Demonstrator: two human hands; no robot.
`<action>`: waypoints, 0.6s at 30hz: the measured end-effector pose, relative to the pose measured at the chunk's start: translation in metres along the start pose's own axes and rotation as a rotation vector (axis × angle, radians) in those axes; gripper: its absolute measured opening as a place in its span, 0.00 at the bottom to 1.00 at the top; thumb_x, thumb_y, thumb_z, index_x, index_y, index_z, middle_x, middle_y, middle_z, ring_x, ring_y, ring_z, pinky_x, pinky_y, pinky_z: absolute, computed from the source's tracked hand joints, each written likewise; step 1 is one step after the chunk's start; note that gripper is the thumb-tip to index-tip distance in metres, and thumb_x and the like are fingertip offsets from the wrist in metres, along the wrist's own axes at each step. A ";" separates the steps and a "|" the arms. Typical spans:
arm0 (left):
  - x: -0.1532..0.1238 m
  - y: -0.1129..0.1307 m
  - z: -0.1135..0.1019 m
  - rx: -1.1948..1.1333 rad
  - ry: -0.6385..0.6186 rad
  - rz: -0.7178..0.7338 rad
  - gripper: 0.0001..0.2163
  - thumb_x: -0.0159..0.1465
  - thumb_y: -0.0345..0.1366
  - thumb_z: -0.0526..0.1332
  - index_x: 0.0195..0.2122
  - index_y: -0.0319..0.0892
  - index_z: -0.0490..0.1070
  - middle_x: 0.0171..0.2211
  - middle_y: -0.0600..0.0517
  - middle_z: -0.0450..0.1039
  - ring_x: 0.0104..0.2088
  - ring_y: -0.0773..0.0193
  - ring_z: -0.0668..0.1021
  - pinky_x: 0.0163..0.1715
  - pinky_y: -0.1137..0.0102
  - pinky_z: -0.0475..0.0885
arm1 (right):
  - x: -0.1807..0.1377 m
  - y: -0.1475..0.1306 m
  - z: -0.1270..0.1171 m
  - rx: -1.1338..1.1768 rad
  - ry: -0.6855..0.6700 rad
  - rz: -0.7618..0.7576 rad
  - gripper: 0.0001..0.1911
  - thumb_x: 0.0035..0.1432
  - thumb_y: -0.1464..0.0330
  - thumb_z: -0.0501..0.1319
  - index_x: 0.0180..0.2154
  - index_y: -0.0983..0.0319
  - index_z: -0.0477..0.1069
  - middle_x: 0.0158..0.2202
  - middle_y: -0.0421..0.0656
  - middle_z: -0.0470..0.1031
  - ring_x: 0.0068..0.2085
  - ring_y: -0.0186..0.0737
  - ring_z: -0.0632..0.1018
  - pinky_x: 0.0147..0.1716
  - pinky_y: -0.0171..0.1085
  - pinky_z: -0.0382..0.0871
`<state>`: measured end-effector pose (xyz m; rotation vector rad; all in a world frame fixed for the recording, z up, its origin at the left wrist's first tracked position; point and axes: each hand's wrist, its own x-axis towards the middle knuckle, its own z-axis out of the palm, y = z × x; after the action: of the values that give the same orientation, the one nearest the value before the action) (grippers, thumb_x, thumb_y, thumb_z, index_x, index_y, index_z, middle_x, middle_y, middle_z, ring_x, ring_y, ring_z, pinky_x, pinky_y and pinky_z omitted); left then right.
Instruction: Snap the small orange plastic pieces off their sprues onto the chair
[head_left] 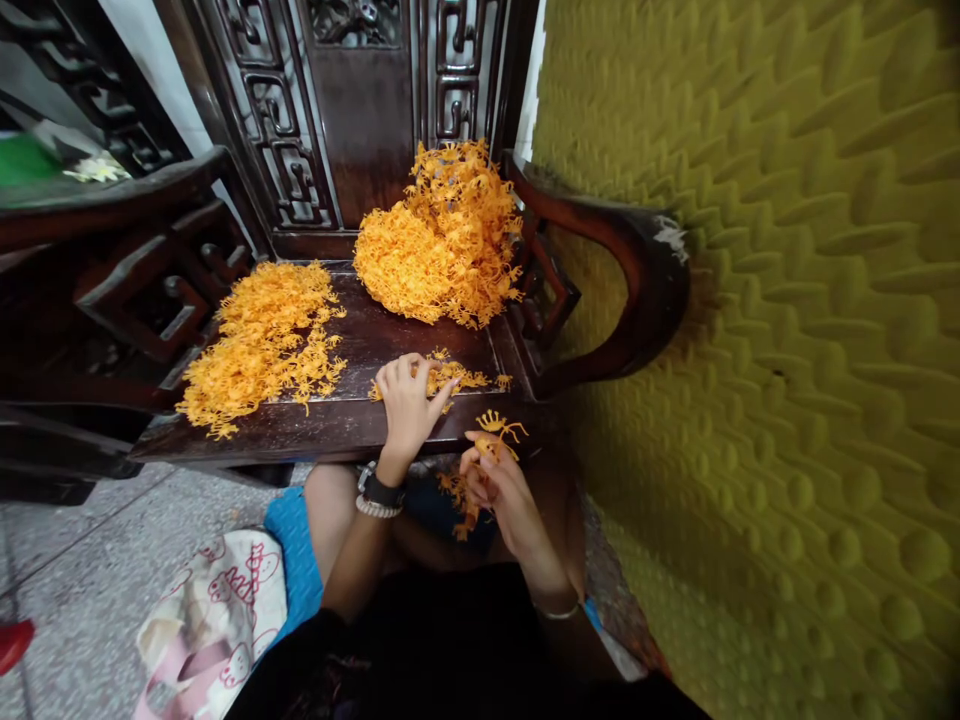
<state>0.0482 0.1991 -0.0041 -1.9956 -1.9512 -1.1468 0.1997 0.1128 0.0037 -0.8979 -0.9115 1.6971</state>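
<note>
My left hand (pixel 409 405) rests on the front of the dark wooden seat (pixel 352 412), its fingers bent and the thumb held apart. It touches a small, thin heap of orange plastic pieces (pixel 469 378) with spindly, leg-like prongs. Just off the seat's front edge, my right hand (pixel 499 485) grips a few of the same pronged orange pieces (pixel 501 428) between thumb and fingers. More orange pieces (pixel 459 505) hang under its curled fingers, partly hidden by the hand.
A wide orange pile (pixel 270 340) covers the seat's left side. A taller orange mound (pixel 442 240) stands at the back right. Carved wooden armrests (pixel 637 270) flank the seat. A yellow-green textured wall (pixel 787 300) rises at right. A printed cloth bag (pixel 240 575) lies lower left.
</note>
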 end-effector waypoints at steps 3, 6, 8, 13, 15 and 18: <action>-0.005 0.005 -0.010 -0.147 0.053 0.022 0.13 0.62 0.46 0.60 0.40 0.42 0.73 0.44 0.42 0.71 0.49 0.50 0.69 0.51 0.57 0.60 | -0.001 -0.001 0.003 0.031 -0.006 0.014 0.19 0.57 0.54 0.58 0.47 0.57 0.65 0.29 0.37 0.70 0.18 0.26 0.57 0.14 0.27 0.45; -0.023 0.021 -0.026 -0.443 0.095 -0.029 0.12 0.65 0.44 0.56 0.31 0.42 0.69 0.32 0.48 0.71 0.36 0.59 0.72 0.40 0.66 0.67 | 0.001 0.002 0.006 -0.028 0.040 -0.029 0.17 0.60 0.52 0.54 0.43 0.57 0.66 0.24 0.35 0.70 0.15 0.27 0.56 0.11 0.28 0.49; -0.039 0.034 -0.037 -0.582 -0.020 -0.065 0.13 0.65 0.44 0.55 0.28 0.42 0.66 0.25 0.53 0.67 0.28 0.64 0.71 0.30 0.71 0.65 | 0.003 0.003 0.007 -0.136 0.089 -0.130 0.15 0.61 0.53 0.55 0.39 0.57 0.69 0.22 0.36 0.70 0.15 0.29 0.60 0.13 0.31 0.57; -0.066 0.049 -0.046 -0.617 -0.250 -0.049 0.12 0.62 0.45 0.60 0.36 0.41 0.65 0.32 0.51 0.69 0.32 0.62 0.74 0.33 0.71 0.67 | 0.005 0.005 0.009 -0.357 0.146 -0.371 0.15 0.61 0.56 0.56 0.36 0.57 0.77 0.37 0.44 0.78 0.38 0.42 0.77 0.44 0.41 0.72; -0.069 0.048 -0.044 -0.643 -0.222 -0.068 0.14 0.63 0.44 0.58 0.44 0.40 0.64 0.39 0.47 0.70 0.37 0.60 0.74 0.37 0.69 0.68 | 0.003 0.006 0.011 -0.353 0.129 -0.374 0.15 0.62 0.58 0.57 0.41 0.56 0.78 0.45 0.45 0.77 0.47 0.45 0.76 0.52 0.43 0.69; -0.073 0.044 -0.042 -0.664 -0.091 -0.203 0.21 0.62 0.45 0.60 0.51 0.40 0.59 0.47 0.43 0.67 0.34 0.63 0.73 0.36 0.68 0.68 | 0.001 0.006 0.014 -0.366 0.124 -0.400 0.17 0.62 0.59 0.57 0.50 0.53 0.75 0.60 0.43 0.66 0.59 0.45 0.69 0.60 0.44 0.61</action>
<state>0.0793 0.1097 0.0010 -2.1841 -2.0316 -1.9996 0.1848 0.1096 0.0048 -0.9694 -1.2469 1.1404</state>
